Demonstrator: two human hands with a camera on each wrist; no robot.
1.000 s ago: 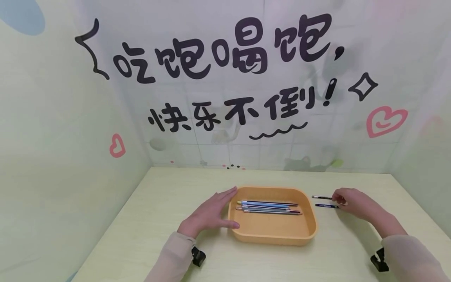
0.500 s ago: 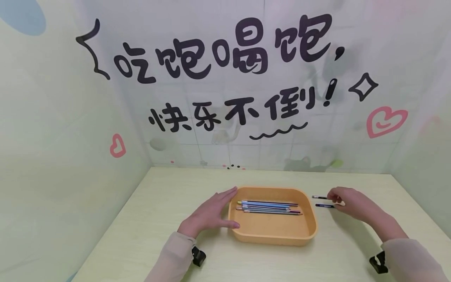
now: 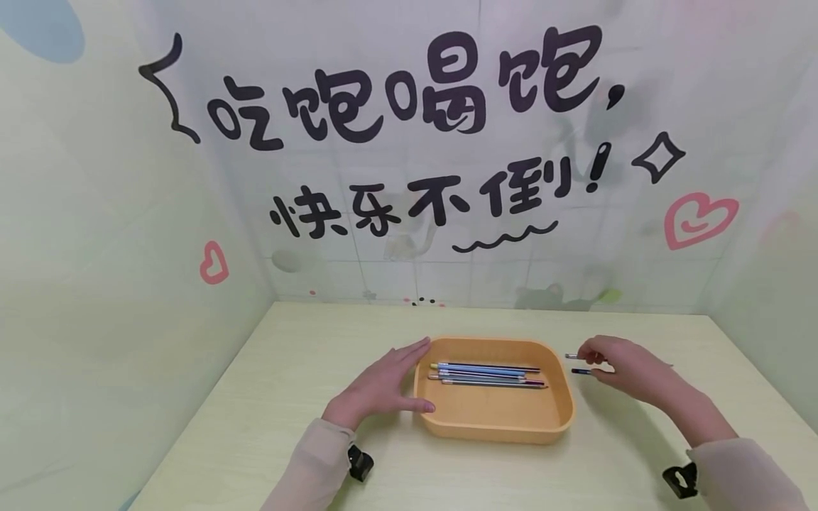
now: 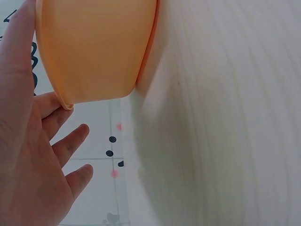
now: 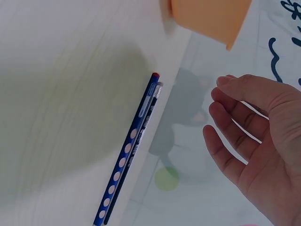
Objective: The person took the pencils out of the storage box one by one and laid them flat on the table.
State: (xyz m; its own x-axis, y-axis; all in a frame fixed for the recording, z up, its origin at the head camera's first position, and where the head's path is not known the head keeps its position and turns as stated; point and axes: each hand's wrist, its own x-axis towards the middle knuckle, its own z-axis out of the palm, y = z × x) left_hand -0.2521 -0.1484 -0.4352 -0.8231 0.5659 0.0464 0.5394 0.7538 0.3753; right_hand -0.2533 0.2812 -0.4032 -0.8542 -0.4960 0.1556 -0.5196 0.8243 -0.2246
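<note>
My left hand (image 3: 377,390) rests at the left end of an orange tray (image 3: 492,434), thumb and fingers spread along its rim. In the left wrist view those fingers (image 4: 70,146) stretch past the tray's corner. Several pencils (image 3: 488,376) lie side by side inside the tray. Right of it, my right hand (image 3: 629,365) hovers over two more pencils and partly hides them in the head view. The right wrist view shows a blue pencil with pale dots (image 5: 123,162) beside a slim dark pencil (image 5: 153,106), both on the table. The right fingers bend loosely, with nothing between them.
The pale wooden table (image 3: 307,348) ends at a printed back wall (image 3: 383,277) with black lettering. Side walls stand left and right. Each wrist carries a small black device, such as the left one (image 3: 361,464).
My right hand has shifted left along the two loose pencils, toward their ends near the tray. The left hand, the tray and the pencils stay where they were.
</note>
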